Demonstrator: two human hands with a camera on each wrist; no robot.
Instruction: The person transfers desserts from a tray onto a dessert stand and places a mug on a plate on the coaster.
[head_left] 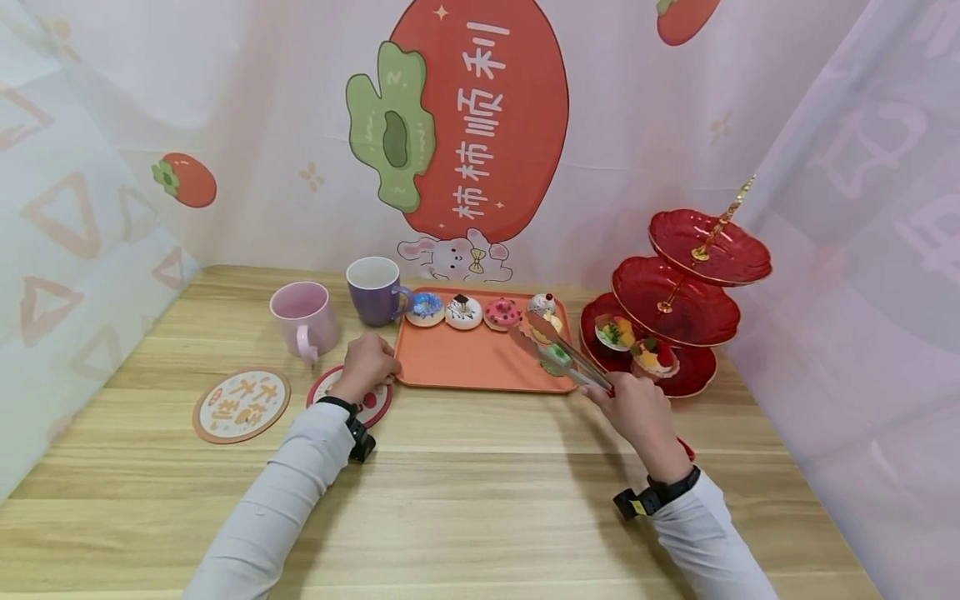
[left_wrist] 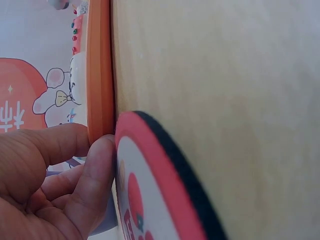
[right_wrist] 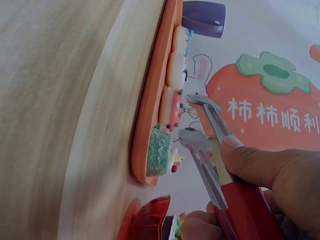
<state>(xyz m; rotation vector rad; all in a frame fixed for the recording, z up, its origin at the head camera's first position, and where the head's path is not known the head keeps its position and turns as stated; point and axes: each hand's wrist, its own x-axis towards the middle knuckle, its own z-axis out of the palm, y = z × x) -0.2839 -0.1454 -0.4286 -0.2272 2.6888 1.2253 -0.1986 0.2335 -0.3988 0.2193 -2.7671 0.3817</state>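
My left hand (head_left: 367, 367) pinches the near left corner of an orange tray (head_left: 465, 358) between thumb and index finger. Below that hand lies a red-rimmed round coaster (left_wrist: 140, 190). My right hand (head_left: 641, 417) grips metal tongs by their red handle (right_wrist: 252, 212). The tongs' tips are spread with nothing between them, over the tray's right part. Along the tray's back sit a blue doughnut (head_left: 425, 310), a white doughnut (head_left: 463, 313) and a pink doughnut (head_left: 501, 313). At its right end are a white cherry-topped cake (head_left: 542, 304) and a green cake (head_left: 557, 358), partly behind the tongs.
A red three-tier stand (head_left: 701, 329) rises right of the tray, with a fruit tart (head_left: 617, 332) and another tart (head_left: 655, 360) on its bottom tier. A pink mug (head_left: 303, 312) and a purple mug (head_left: 371, 300) stand at left, behind an orange-rimmed coaster (head_left: 242, 407).
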